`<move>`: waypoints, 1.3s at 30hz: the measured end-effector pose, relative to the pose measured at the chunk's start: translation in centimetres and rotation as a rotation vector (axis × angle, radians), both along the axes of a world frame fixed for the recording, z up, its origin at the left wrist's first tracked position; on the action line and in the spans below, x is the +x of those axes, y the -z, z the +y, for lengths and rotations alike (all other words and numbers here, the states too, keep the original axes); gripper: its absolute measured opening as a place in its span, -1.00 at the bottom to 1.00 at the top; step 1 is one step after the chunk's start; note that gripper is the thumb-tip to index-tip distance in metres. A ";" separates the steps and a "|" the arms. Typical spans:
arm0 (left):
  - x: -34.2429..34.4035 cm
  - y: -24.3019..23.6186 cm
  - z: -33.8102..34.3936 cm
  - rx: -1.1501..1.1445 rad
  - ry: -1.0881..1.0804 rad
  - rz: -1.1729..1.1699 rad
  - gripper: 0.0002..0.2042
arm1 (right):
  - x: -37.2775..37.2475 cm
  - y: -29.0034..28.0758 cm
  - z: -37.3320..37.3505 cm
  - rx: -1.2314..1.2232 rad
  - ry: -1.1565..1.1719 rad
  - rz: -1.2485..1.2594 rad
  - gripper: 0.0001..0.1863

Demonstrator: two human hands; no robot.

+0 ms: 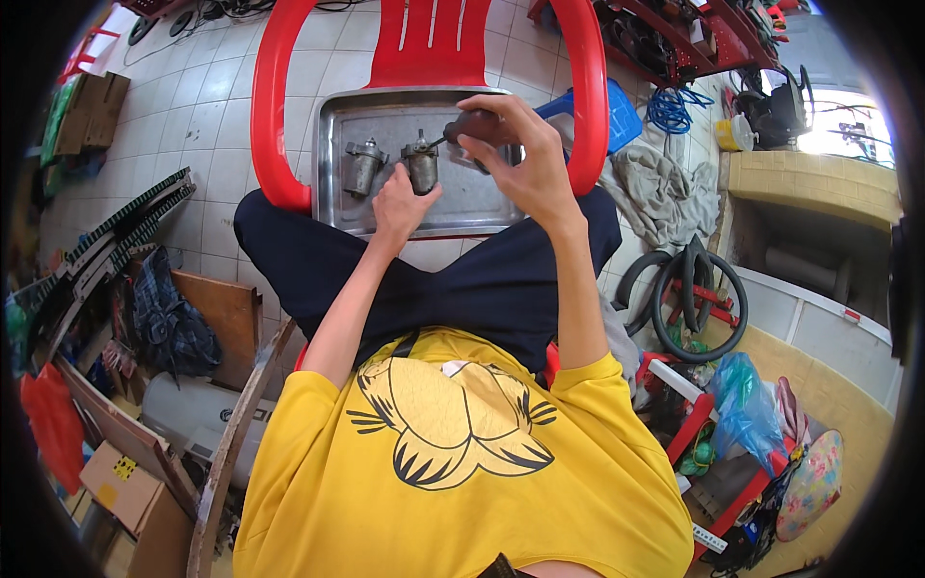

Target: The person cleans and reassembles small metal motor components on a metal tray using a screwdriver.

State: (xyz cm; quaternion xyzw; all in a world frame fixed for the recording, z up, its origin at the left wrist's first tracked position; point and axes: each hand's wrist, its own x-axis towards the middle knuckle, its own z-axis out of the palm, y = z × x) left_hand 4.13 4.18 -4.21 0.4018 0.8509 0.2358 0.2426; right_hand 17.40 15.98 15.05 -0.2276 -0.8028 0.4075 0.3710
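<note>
Item one: small grey metal motor part (421,166), cylindrical, dull and grimy, standing upright on the steel tray (482,214). My left hand (400,204) steadies it from the near side, fingers (416,196) pressed against its lower body.

Item two: screwdriver (469,127), dark brown rounded handle, thin shaft slanting down and left so that its tip meets the top of the part. My right hand (520,159) is wrapped around the handle, fingers clamped on it; the hand covers much of the tray's right half.

Item three: second motor part (363,166), same grey, same sort of shape, lying just beside the first on its left, untouched, tilted slightly.

Item four: the tray itself, rectangular, scuffed silver, raised rim, resting on the seat of a red plastic chair (275,116) in front of me. The chair's arms curve up on both sides of the tray, and my right wrist passes close by the right-hand arm.

Surroundings: my knees in dark blue trousers (491,289) sit under the tray's near edge. Pale tiled floor (207,91) to the left. A grey rag (665,197) and a blue coiled cord (674,108) lie to the right, with a black rubber tyre (696,306) nearer. Timber boards (226,313) and cardboard boxes (120,491) crowd the left.
</note>
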 end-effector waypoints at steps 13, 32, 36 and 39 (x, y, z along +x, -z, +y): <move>0.7 -0.6 -1.1 0.036 0.059 -0.012 -0.39 | 0.5 -0.3 -0.6 -0.019 0.036 -0.170 -0.59; -1.0 -1.6 3.1 -0.300 0.184 -0.058 -0.22 | 1.1 -0.5 0.6 -0.081 -0.028 -0.115 -0.67; -0.6 -1.9 3.8 -0.221 0.156 0.031 -0.23 | 1.4 -0.8 0.7 -0.060 -0.027 -0.146 -0.68; -0.8 -1.4 4.7 -0.209 0.166 0.056 -0.24 | 1.6 -0.6 1.1 0.009 -0.005 -0.148 -0.67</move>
